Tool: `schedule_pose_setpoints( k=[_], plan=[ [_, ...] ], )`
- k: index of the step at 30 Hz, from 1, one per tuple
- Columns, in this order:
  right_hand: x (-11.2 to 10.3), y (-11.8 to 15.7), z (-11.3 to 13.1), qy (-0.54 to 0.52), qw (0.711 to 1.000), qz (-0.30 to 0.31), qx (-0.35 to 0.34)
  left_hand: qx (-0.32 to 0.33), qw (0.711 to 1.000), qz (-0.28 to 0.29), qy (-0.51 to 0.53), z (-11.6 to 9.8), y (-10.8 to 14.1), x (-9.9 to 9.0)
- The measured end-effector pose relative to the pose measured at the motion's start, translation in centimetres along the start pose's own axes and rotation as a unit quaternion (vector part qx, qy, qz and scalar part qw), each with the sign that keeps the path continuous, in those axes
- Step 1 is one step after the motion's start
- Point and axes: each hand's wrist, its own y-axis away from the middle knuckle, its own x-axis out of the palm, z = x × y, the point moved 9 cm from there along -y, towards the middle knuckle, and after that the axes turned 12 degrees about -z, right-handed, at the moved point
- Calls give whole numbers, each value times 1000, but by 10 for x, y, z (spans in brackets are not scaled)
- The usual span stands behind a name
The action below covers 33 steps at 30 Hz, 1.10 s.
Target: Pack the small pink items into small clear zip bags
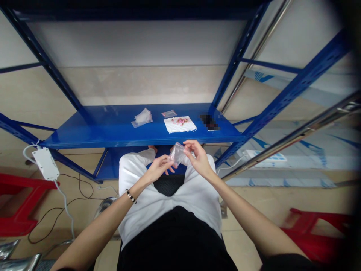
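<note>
One small, clear, rectangular plastic bag (178, 153) is held before the blue metal shelf (107, 130), fingers of the left hand (158, 168) and right hand (199, 158) clamped on opposite sides. Judged light, limp and slippery; edges offer the surest hold.

Even, fairly muted indoor light leaves soft reflections on the glossy beige wall (149, 84), pale glints on the small transparent plastic bag (177, 153) and bright streaks along the round polished-metal pole (296, 136). Wide-angle distortion splays the blue perforated metal uprights (299, 86) outward; black shading swallows the right edge, where detail softens. Pixelation masks part of the flat blue metal shelf (113, 124).
</note>
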Motion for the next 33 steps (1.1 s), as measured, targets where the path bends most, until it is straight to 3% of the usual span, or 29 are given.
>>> schedule_pose_setpoints(
  k=[15,25,33],
  plan=[
    [1,-8,-32,-105,990,20,93,72,987,-77,-119,-10,-2,-13],
    [-1,-8,-26,-106,991,3,83,14,998,-44,-50,-2,2,-5],
    [4,-5,-24,-108,991,15,83,44,995,-76,-47,-3,1,-9]
  ],
)
